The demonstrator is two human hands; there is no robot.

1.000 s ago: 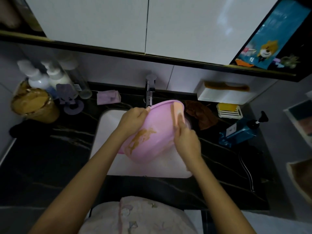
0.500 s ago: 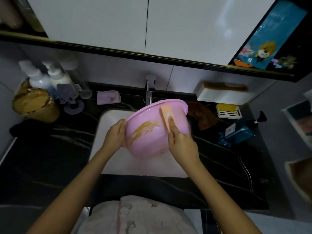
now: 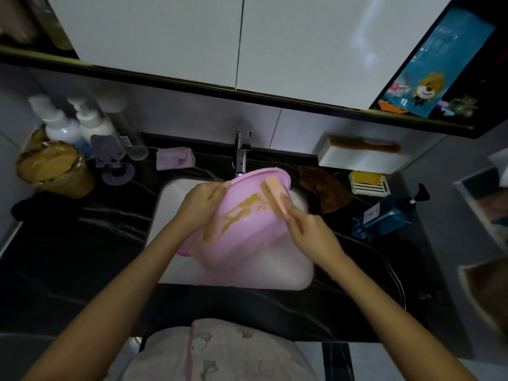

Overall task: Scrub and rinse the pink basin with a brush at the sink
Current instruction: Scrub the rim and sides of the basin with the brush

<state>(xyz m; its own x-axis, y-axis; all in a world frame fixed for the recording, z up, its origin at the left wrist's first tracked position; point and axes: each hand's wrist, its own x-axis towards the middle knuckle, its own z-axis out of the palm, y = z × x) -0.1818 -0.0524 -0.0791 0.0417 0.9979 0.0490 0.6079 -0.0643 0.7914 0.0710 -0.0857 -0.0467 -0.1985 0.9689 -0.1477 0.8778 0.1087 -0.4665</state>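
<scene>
The pink basin (image 3: 247, 232) is tilted over the white sink (image 3: 291, 270), its outer side toward me and smeared with brown dirt. My left hand (image 3: 200, 202) grips its rim at the upper left. My right hand (image 3: 308, 229) holds a peach-coloured brush (image 3: 275, 193) pressed against the basin's upper right side, on the brown smear. The chrome tap (image 3: 242, 155) stands just behind the basin; I see no water running from it.
Black marble counter (image 3: 82, 243) surrounds the sink. Left: white bottles (image 3: 60, 125), a brown-filled tub (image 3: 52, 169), a purple holder (image 3: 110, 158), a lilac cloth (image 3: 174, 159). Right: a brown rag (image 3: 324, 188), a soap dish (image 3: 368, 182), a blue pump bottle (image 3: 387, 215), a white shelf with a comb (image 3: 362, 152).
My left hand shifted along the rim, down to the left side and back up to the top. The basin turned, and the brush slid across its outer side with my right hand.
</scene>
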